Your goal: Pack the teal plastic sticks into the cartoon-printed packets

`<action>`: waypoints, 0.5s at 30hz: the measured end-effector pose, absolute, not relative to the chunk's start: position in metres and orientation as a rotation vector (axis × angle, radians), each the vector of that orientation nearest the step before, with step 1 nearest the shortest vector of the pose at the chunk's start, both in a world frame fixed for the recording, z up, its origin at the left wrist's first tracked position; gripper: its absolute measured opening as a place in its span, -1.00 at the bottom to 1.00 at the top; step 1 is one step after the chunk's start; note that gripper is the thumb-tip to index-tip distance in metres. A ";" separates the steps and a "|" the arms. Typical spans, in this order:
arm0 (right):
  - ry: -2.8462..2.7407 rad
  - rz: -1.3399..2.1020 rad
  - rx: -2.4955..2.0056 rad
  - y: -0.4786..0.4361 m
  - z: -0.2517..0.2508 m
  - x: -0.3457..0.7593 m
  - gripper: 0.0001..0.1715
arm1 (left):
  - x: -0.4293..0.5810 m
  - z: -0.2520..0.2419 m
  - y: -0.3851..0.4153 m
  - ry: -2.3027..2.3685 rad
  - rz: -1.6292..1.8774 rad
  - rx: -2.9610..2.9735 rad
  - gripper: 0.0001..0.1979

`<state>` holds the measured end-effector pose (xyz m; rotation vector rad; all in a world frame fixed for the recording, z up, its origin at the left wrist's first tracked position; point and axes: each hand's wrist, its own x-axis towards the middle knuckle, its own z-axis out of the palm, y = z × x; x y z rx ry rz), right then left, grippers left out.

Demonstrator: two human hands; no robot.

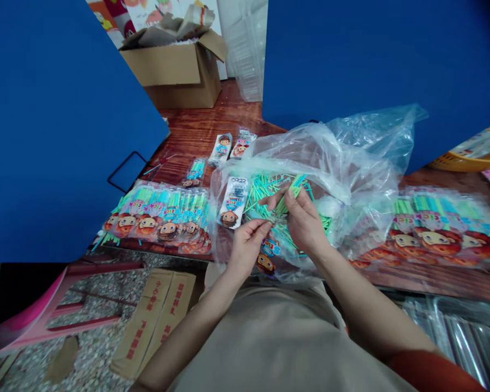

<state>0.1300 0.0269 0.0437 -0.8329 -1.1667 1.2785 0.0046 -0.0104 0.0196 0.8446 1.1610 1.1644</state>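
Observation:
My right hand (304,220) is closed around a small bunch of green and blue plastic sticks (296,188), held over a large clear plastic bag (310,144). Inside that bag lies a loose heap of similar thin sticks (265,188). Lower and to the left, my left hand (250,242) pinches what looks like the upper edge of a small printed bag (267,261) with a cartoon face. The exact grip is partly hidden by the fingers. A stack of printed cards or empty sachets (232,204) lies just left of the heap.
Rows of filled printed packets lie on the wooden table (188,128), one left (159,218) and one right (436,228). Behind stands an open cardboard box (175,71). A yellow basket (469,160) is at right. Plain blue shapes (57,120) hide both upper sides.

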 end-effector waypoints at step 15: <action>-1.221 1.277 -0.904 0.034 0.037 0.141 -0.84 | 0.009 0.021 0.001 1.155 1.245 0.831 -0.78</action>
